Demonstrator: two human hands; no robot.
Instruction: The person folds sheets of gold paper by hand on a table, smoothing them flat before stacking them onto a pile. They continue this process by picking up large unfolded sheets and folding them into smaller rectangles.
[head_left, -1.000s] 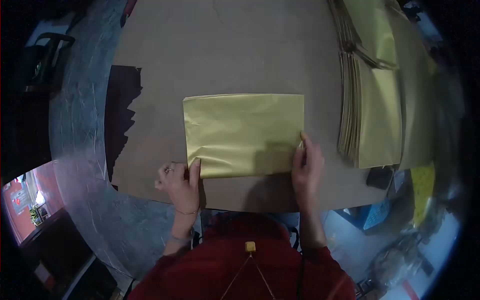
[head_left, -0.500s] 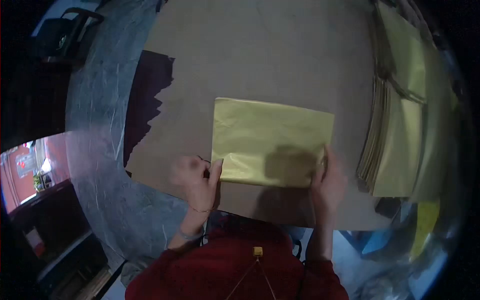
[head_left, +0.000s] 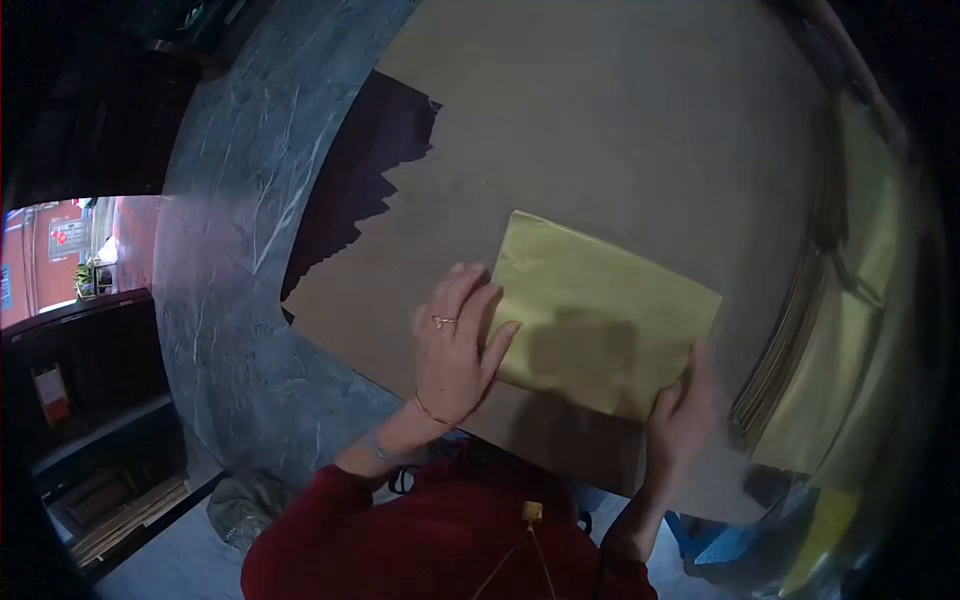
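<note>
A gold paper sheet or bag [head_left: 600, 285], rectangular and smooth, lies flat in front of me, and a shadow falls across its lower part. My left hand [head_left: 455, 355], wearing a ring and bracelets, rests at its left edge with fingers stretched out and the thumb over the near left corner. At the near right corner, my right hand [head_left: 685, 420] has thumb and fingers closed on the paper's edge. Some of the right fingers are hidden, and that hand is slightly blurred.
Brown board [head_left: 620, 130] covers the table, with a torn dark patch [head_left: 350, 180] at its left. Blue-grey marbled surface [head_left: 235, 200] shows beyond it. A stack of gold paper pieces [head_left: 830, 350] stands along the right side. A blue object [head_left: 720, 545] sits below the table edge.
The gold paper appears turned clockwise and farther right as the view has shifted. My left hand has gone from curled fingers to stretched ones along the left edge. My right hand stays at its corner.
</note>
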